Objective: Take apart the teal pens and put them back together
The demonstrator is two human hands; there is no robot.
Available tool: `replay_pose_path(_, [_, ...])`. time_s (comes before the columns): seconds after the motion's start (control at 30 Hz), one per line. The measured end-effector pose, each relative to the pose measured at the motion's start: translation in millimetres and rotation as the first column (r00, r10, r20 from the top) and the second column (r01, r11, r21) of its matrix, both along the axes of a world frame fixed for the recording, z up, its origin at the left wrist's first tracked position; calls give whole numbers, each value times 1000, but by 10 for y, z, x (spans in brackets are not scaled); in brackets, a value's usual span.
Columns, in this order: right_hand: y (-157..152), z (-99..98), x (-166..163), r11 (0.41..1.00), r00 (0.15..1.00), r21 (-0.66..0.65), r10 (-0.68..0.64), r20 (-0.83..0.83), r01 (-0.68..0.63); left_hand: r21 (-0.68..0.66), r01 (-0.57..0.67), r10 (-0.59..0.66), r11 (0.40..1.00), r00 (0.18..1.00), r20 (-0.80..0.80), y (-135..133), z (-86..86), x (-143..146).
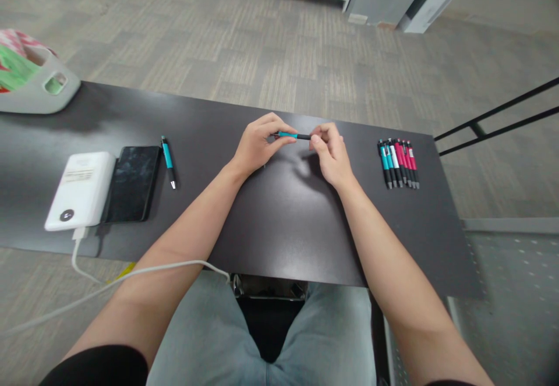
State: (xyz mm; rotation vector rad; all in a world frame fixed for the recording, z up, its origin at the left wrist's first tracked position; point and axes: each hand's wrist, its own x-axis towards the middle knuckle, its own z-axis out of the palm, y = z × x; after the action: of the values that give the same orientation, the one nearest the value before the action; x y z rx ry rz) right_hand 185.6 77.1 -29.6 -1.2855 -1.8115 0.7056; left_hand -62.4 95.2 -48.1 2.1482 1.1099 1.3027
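Observation:
Both hands meet over the far middle of a black table. My left hand pinches the teal end of a pen held level above the table. My right hand is closed on the pen's black end. A row of several teal, pink and white pens lies to the right of my right hand. One more teal pen lies alone to the left of my left hand.
A black phone and a white power bank lie at the left, with a white cable running off the near edge. A grey basket sits at the far left corner. A black rail stands at the right.

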Motion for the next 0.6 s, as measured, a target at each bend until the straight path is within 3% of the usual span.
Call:
replay_pose_path(0.23, [47,-41,-3,998,995,-23,62,84,-61,28,25,-25,999,1000,-8,26,-53,-11])
replay_pose_path(0.43, [35,-24,-1,999,999,36,-17,44,15,-16,-12,10,1000,992,-129,23,-24,-46])
replay_pose_path(0.6, [54,-46,14,1000,999,24,11,47,-12,2,-35,34,999,985,-171,15,-15,-43])
